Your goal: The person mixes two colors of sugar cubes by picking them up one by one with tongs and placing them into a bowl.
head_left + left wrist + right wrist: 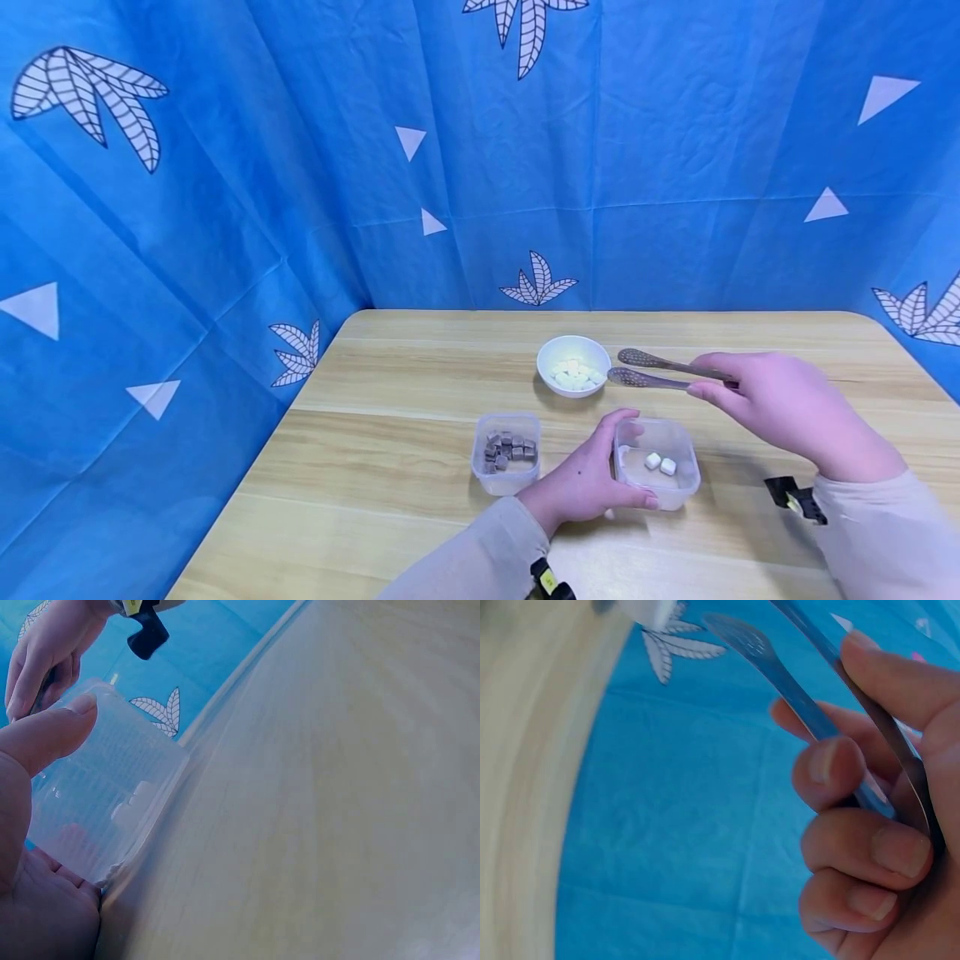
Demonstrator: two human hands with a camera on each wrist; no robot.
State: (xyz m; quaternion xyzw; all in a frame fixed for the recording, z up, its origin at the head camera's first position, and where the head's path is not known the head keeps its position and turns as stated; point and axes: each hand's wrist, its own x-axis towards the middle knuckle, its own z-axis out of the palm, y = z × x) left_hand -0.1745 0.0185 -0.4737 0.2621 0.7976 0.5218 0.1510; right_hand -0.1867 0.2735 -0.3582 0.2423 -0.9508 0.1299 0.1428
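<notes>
My right hand [787,404] grips metal tongs [652,380] whose perforated tips are spread apart, with nothing between them. Those tips hover just right of a white bowl [547,382] that holds several white cubes [573,375]. In the right wrist view, curled fingers [900,851] wrap the tongs' handle. My left hand [581,483] holds a clear plastic container [678,497] by its left side, thumb at the near wall and fingers at the far one. Two white cubes [660,463] lie inside that container; the left wrist view shows them blurred through its wall [97,780].
Left of my left hand stands another clear plastic container [506,485] with several dark grey-brown cubes [502,448]. All of it rests on a light wooden table [360,467]. A blue patterned curtain [480,167] hangs behind and along the left side.
</notes>
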